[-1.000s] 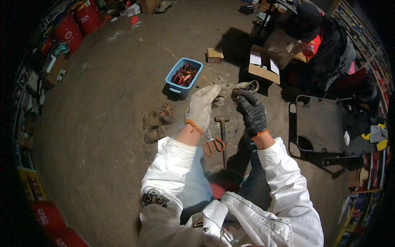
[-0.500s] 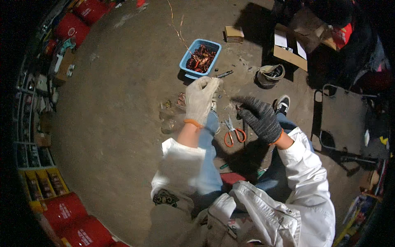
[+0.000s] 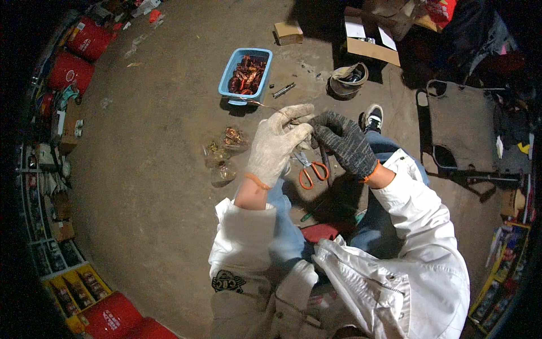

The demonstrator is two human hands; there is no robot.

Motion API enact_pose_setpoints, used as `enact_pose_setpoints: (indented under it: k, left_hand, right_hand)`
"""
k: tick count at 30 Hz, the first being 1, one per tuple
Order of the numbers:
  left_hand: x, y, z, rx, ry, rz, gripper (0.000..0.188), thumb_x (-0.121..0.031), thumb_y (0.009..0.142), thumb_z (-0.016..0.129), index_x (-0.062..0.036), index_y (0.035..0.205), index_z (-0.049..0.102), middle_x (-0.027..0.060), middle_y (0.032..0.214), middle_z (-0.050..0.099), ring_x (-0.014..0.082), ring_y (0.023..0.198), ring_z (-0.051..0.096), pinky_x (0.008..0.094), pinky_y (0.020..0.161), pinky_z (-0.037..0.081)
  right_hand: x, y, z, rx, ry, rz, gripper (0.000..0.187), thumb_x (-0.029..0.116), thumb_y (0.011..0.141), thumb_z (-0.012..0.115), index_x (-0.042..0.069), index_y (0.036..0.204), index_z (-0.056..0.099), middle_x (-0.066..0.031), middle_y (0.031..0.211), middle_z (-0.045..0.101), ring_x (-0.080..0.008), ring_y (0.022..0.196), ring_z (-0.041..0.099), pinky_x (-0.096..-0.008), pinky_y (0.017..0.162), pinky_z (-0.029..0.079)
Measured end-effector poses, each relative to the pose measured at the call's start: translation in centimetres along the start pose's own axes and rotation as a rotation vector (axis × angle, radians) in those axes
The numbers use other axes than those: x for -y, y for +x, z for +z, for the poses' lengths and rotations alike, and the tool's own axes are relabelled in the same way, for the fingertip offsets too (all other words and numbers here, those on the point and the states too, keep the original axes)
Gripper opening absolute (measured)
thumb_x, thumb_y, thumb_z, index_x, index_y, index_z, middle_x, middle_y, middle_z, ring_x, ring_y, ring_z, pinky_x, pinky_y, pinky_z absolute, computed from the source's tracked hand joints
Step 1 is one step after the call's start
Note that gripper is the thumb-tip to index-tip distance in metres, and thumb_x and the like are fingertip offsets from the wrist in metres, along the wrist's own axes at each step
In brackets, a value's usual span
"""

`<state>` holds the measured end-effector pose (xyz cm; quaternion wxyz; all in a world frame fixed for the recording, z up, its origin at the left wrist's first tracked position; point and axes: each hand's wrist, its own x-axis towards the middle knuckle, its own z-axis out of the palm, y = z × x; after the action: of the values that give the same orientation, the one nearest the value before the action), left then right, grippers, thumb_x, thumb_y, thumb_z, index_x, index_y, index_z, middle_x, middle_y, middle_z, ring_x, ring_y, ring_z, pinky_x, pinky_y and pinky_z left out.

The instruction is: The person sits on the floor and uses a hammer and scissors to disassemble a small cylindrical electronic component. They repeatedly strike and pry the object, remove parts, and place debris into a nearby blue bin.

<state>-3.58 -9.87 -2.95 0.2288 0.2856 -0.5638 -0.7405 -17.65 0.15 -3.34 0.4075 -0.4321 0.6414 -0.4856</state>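
Left hand (image 3: 275, 145) in a pale glove and right hand (image 3: 343, 142) in a dark glove met fingertip to fingertip above the floor (image 3: 152, 169). Fingers were curled, pinching a thin wire (image 3: 261, 104) that trailed toward the blue tray (image 3: 245, 72); the grip point itself was hidden, probably shared by both hands. Orange-handled scissors (image 3: 310, 169) lay below, partly covered by the hands. Versus half a second earlier, the hands had closed together and the view had shifted.
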Motion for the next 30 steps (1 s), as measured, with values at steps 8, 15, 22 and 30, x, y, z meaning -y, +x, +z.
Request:
enact_pose_setpoints:
  k: [8,15,22,30]
  left_hand:
    - [-0.2,0.3,1.7,0.042,-0.044,-0.073,0.033,-0.008,0.085,0.058,0.0004,0.117,0.058,0.0045,0.098,0.062,0.0057,0.075,0.054,0.0168,0.061,0.044]
    - [-0.2,0.5,4.6,0.014,0.063,-0.098,0.029,-0.011,0.088,0.056,0.0,0.116,0.059,0.0003,0.095,0.062,0.0029,0.07,0.051,0.0148,0.057,0.041]
    - [0.5,0.7,6.1,0.033,-0.059,-0.137,0.025,-0.009,0.089,0.053,0.0006,0.11,0.06,0.0028,0.093,0.065,0.0044,0.071,0.054,0.0149,0.058,0.042]
    - [1.0,0.3,7.8,0.18,0.619,-0.061,0.027,-0.018,0.084,0.055,0.0037,0.098,0.062,0.0151,0.086,0.066,0.0217,0.078,0.061,0.0305,0.069,0.047]
  right_hand:
    - [-1.3,-0.5,-2.2,-0.004,0.307,0.079,0.02,0.024,0.089,0.055,0.006,0.096,0.062,-0.002,0.078,0.06,-0.0071,0.063,0.05,-0.0223,0.054,0.041]
    - [-2.1,-1.1,-4.3,-0.112,-0.046,-0.114,0.026,0.025,0.086,0.061,0.001,0.095,0.063,-0.0116,0.085,0.066,-0.0167,0.076,0.062,-0.0306,0.069,0.049]
    - [-2.0,-1.9,-7.1,-0.079,-0.334,-0.011,0.023,0.022,0.084,0.063,0.003,0.097,0.064,-0.0121,0.091,0.067,-0.0194,0.08,0.063,-0.0325,0.073,0.05]
    - [-1.5,-1.2,-7.5,-0.143,-0.214,-0.149,0.031,0.016,0.084,0.065,0.003,0.111,0.06,-0.0108,0.106,0.063,-0.0167,0.096,0.059,-0.0302,0.084,0.048]
